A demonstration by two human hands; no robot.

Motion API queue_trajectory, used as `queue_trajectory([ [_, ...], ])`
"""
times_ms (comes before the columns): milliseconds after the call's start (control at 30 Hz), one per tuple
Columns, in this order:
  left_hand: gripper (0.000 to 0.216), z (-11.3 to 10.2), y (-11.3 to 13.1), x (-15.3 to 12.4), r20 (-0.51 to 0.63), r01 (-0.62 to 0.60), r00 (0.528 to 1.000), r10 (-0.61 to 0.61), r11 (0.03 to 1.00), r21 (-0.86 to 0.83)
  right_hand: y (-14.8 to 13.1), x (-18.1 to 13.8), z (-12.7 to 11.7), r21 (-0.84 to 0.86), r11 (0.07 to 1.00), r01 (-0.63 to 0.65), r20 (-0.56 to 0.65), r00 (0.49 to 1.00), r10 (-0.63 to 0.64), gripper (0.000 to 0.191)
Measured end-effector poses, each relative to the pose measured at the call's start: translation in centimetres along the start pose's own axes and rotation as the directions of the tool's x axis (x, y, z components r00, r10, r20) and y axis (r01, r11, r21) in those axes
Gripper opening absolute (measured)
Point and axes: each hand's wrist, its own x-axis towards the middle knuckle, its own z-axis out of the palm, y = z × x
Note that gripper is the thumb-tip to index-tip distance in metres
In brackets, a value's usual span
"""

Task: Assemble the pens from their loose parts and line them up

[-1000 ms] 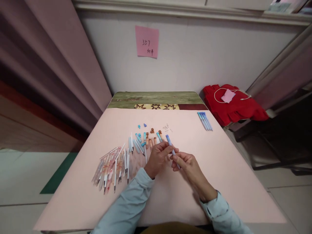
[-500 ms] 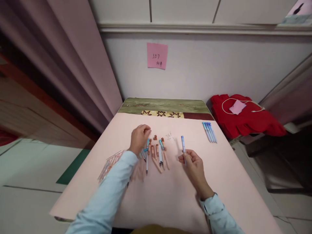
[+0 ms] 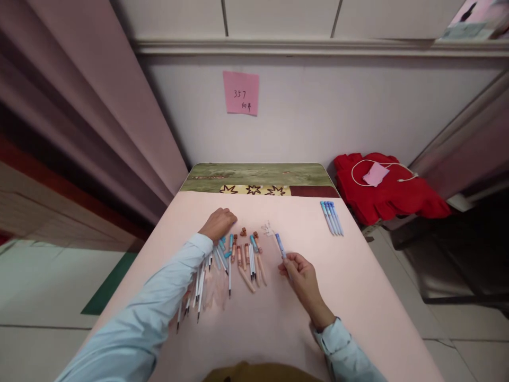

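Observation:
My right hand (image 3: pixel 301 271) pinches a blue pen barrel (image 3: pixel 280 245), tilted with its upper end pointing away from me. My left hand (image 3: pixel 218 224) rests low over the far left of the loose parts, fingers curled and pressed together; what they hold, if anything, is hidden. Below it lie small blue pen parts (image 3: pixel 231 244), brown caps (image 3: pixel 244 232) and patterned brown barrel pieces (image 3: pixel 239 255). White refills with dark tips (image 3: pixel 252 265) and peach-coloured tapered tubes (image 3: pixel 247 279) are among them. More white refills (image 3: pixel 200 293) spread beside my left forearm.
Several blue pens (image 3: pixel 332 218) lie side by side at the table's right edge. Tiny clear pieces (image 3: pixel 268 228) sit near the middle. A red cloth (image 3: pixel 392 199) with a white cable is beyond the right edge. A pink note (image 3: pixel 241 93) hangs on the wall.
My left hand has come down and left to the far end of the blue parts. My right hand, still gripping the barrel, has shifted left with the barrel tilted more. The view has turned slightly right.

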Motion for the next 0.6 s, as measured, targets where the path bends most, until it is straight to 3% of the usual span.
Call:
queue_trajectory([
  [67, 0.004, -0.3, 1.5, -0.4, -0.09, 0.073, 0.991, -0.099, 0.964, -0.257, -0.6, -0.2, 0.4, 0.045, 0.999, -0.019, -0.02, 1.0, 0.019, 0.039],
  [133, 0.016, -0.4, 4.0, -1.3, -0.172, 0.14, 0.938, -0.301, 0.784, -0.605, -1.8, -0.5, 1.1, 0.064, 0.998, -0.019, -0.013, 1.0, 0.02, 0.037],
  [200, 0.028, -0.3, 6.8, -2.4, -0.004, 0.191, 0.886, -0.463, 0.374, -0.907, -3.4, -1.1, 2.0, 0.024, 1.0, 0.004, 0.035, 0.999, -0.004, 0.035],
  [267, 0.03, -0.3, 9.4, -3.5, 0.201, 0.219, 0.855, -0.477, -0.018, -0.975, -5.0, -1.7, 2.9, -0.025, 0.999, 0.04, 0.082, 0.996, -0.038, 0.034],
  [333, 0.024, -0.4, 11.0, -4.1, 0.324, 0.237, 0.831, -0.453, -0.241, -0.941, -6.3, -2.1, 3.6, -0.066, 0.994, 0.086, 0.113, 0.991, -0.078, 0.032],
  [433, 0.015, -0.6, 11.9, -4.5, 0.414, 0.254, 0.813, -0.41, -0.39, -0.885, -7.0, -2.5, 4.1, -0.113, 0.986, 0.123, 0.13, 0.986, -0.108, 0.03],
  [600, 0.012, -0.9, 11.7, -4.8, 0.431, 0.233, 0.806, -0.406, -0.451, -0.861, -7.0, -2.9, 4.0, -0.165, 0.98, 0.114, 0.109, 0.989, -0.097, 0.028],
])
